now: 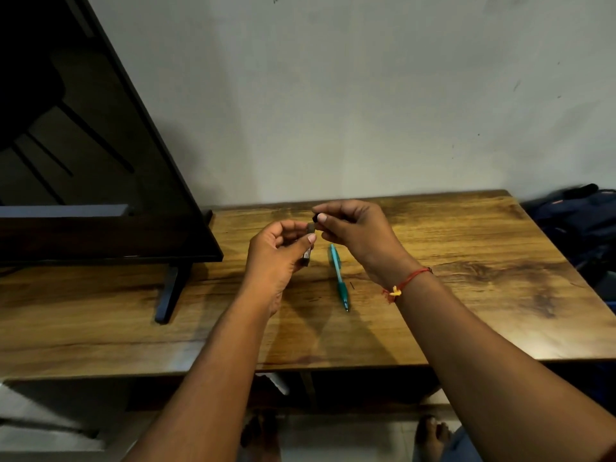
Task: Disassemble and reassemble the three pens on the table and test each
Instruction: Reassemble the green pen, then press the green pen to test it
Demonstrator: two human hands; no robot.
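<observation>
My left hand (278,251) grips a dark pen barrel (308,253) upright above the wooden table (466,295). Close to the barrel's top end, my right hand (353,228) pinches a small black pen part (315,217) between thumb and fingertip. A teal pen (339,277) lies on the table just below the hands, tip toward me. No other pen shows; my hands may hide some.
A large dark TV screen (83,145) stands on the table's left half, its black foot (168,295) reaching toward the front edge. A dark blue bag (580,225) sits past the table's right end. The wall runs directly behind the table.
</observation>
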